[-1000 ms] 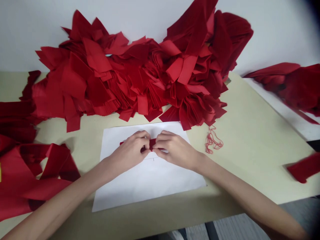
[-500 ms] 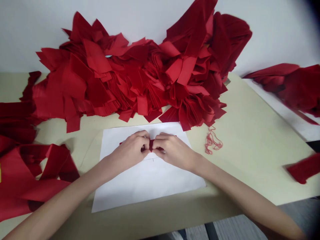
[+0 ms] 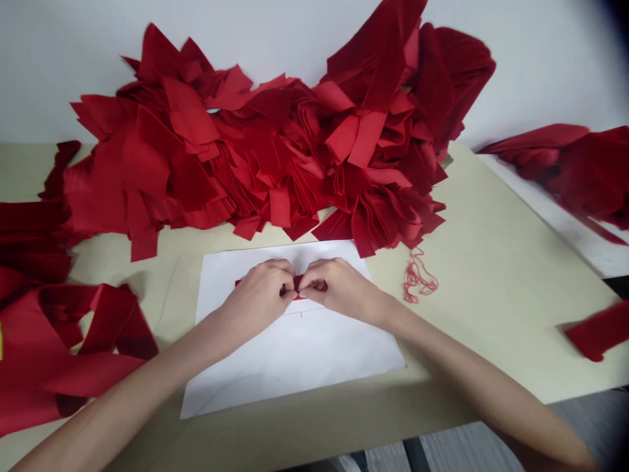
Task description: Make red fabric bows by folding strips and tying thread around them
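White wall [image 3: 147, 26] backs a pale cream tabletop [image 3: 491, 314], with a great heap of cut red fabric pieces [image 3: 255, 151] banked along its far edge, more red pieces [image 3: 59, 347] piled at left and others [image 3: 584, 170] at right. Near the middle lies a sheet of white paper [image 3: 295, 354]. Over it, left hand [image 3: 255, 295] and right hand [image 3: 341, 288] meet, fingers of both pinched together on a narrow red fabric strip [image 3: 297, 283] lying across the paper's far half; a tangle of red thread [image 3: 419, 278] sits just right of the paper
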### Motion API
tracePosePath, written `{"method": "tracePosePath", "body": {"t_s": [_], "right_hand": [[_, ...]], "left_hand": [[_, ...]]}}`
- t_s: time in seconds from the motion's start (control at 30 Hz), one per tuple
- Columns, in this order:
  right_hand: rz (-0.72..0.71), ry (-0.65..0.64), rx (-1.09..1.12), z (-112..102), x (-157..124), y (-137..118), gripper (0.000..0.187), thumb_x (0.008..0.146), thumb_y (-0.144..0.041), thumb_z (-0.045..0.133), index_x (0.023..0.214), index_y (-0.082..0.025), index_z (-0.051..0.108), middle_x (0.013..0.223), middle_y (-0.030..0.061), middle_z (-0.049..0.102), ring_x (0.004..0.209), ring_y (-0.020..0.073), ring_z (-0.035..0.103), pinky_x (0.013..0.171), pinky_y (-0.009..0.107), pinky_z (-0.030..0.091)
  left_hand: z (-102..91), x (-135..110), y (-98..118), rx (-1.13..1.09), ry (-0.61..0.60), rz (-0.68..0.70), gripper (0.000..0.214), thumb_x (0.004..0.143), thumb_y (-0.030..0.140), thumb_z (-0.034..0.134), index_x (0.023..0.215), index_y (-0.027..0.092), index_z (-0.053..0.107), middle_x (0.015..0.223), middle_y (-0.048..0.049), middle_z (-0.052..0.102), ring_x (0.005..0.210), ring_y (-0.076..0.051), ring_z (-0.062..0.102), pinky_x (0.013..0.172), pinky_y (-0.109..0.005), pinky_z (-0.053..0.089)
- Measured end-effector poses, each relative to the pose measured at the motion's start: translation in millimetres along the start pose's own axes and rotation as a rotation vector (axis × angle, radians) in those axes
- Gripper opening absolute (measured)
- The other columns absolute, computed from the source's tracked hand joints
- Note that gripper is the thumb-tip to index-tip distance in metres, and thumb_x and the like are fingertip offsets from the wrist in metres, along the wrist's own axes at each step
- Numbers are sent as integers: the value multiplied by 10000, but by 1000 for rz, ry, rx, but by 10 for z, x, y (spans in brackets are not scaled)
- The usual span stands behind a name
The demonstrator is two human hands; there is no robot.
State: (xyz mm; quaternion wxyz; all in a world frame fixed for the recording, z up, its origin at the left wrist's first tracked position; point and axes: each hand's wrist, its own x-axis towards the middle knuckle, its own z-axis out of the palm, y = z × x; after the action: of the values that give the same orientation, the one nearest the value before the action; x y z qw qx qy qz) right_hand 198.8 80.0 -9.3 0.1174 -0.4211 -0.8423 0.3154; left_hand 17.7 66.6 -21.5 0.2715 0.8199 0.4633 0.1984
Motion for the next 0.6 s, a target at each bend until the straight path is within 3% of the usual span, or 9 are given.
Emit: {"method": "tracePosePath", "body": {"t_s": [0.17, 0.33, 0.43, 0.6], "right_hand": [[27, 78, -88, -45, 55, 8, 142, 802, -108, 585, 759, -195, 689, 773, 9, 651, 713, 128, 567, 666, 258, 416], [74, -8, -228, -44, 147, -41, 71, 759, -116, 645, 717, -173, 647, 760, 23, 634, 741, 156, 571, 660, 279, 399], [64, -52, -257, -70, 189, -62, 62, 750, -110, 644, 745, -172, 637, 791, 28, 640, 765, 169, 574, 640, 280, 376], [77, -67, -241, -75, 201, -55, 101, 746, -81, 602, 777, -175, 624, 705, 3, 627, 697, 154, 563, 587, 268, 342]], "left_hand": [[39, -22, 7, 18, 2, -13, 292, 745, 51, 527, 488, 182, 482, 791, -13, 632, 592, -129, 547, 561, -306, 445], [17, -15, -7, 56, 10, -70, 151, 733, 81, 585, 678, 199, 508, 797, -22, 595, 749, -198, 577, 611, -336, 470], [-7, -1, -33, 102, 35, -94, 191, 701, 156, 664, 827, 198, 526, 889, -47, 598, 917, -268, 551, 702, -398, 493], [-33, 24, -67, 104, -9, -86, 196, 721, 199, 671, 893, 205, 575, 966, -42, 581, 936, -261, 520, 790, -434, 482]]}}
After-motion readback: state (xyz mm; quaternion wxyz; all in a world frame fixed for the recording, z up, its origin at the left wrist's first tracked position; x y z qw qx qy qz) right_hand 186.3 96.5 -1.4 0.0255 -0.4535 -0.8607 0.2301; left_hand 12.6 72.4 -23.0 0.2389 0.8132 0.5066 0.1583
